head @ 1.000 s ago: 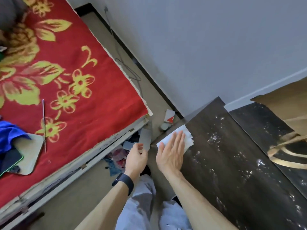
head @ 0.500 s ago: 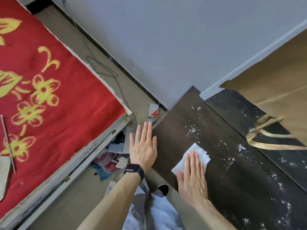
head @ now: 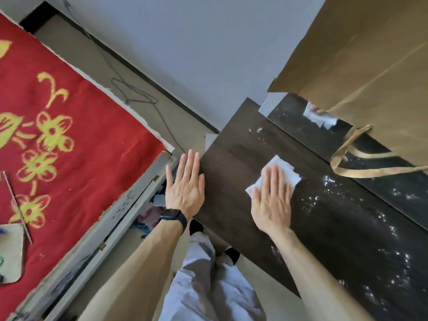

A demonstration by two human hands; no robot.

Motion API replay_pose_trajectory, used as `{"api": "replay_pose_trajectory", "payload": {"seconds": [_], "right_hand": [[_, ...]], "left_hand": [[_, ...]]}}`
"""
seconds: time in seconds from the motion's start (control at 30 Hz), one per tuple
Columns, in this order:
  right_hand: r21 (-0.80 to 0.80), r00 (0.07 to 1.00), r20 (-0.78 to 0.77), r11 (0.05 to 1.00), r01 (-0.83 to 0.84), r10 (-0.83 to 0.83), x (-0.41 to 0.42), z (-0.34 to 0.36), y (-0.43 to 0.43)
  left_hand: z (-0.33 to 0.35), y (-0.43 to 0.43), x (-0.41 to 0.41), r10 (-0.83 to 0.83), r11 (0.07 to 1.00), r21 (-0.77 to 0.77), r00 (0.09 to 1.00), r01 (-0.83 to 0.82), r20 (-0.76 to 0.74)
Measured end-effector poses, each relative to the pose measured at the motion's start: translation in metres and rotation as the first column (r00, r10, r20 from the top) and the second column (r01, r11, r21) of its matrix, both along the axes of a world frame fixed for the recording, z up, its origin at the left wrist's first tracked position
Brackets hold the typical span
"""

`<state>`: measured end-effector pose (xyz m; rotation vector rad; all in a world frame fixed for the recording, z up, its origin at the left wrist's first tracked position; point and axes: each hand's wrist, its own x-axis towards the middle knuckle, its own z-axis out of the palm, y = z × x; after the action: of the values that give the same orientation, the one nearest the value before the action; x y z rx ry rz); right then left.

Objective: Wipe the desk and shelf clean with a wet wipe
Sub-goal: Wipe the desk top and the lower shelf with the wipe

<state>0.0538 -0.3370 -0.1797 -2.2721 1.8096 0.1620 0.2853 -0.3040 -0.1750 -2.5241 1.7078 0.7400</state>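
A dark wooden desk [head: 234, 167] runs from the centre to the lower right, speckled with white dust on its right part. My right hand [head: 272, 200] lies flat with straight fingers, pressing a white wet wipe [head: 281, 167] onto the desk top. My left hand [head: 185, 188], with a black watch on the wrist, rests flat and straight-fingered at the desk's left edge. A glossy dark panel [head: 291, 114] behind the desk reflects the wipe.
A brown paper bag [head: 366, 70] with ribbon handles [head: 347, 167] stands at the desk's back right. A bed with a red flowered cover [head: 76, 140] fills the left. Clutter [head: 150, 212] lies under the bed edge and a cable [head: 139, 93] trails along the floor by the wall.
My right hand has slid the wipe from the desk's near left corner farther onto the top, toward the bag. My left hand opened flat and came to the desk's left edge.
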Motion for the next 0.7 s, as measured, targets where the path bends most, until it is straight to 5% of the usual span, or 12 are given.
{"api": "replay_pose_trajectory", "payload": {"seconds": [0.17, 0.37, 0.53, 0.7], "right_hand": [[0.084, 0.999, 0.016, 0.996, -0.04, 0.039, -0.032, 0.004, 0.019], [-0.017, 0.938, 0.065, 0.94, -0.34, 0.341, 0.08, -0.005, -0.062], [-0.012, 0.994, 0.064, 0.996, -0.087, 0.088, 0.112, -0.012, -0.121], [-0.036, 0.986, 0.007, 0.985, 0.169, -0.169, 0.021, -0.012, -0.087]], "left_hand": [[-0.003, -0.024, -0.012, -0.078, 0.995, -0.059, 0.997, 0.077, -0.008], [-0.005, -0.025, -0.011, -0.087, 0.996, -0.034, 0.996, 0.087, 0.0], [-0.003, -0.024, -0.01, -0.074, 0.997, -0.037, 0.997, 0.073, -0.015], [0.0, -0.025, -0.01, -0.092, 0.996, -0.015, 0.995, 0.091, -0.028]]}}
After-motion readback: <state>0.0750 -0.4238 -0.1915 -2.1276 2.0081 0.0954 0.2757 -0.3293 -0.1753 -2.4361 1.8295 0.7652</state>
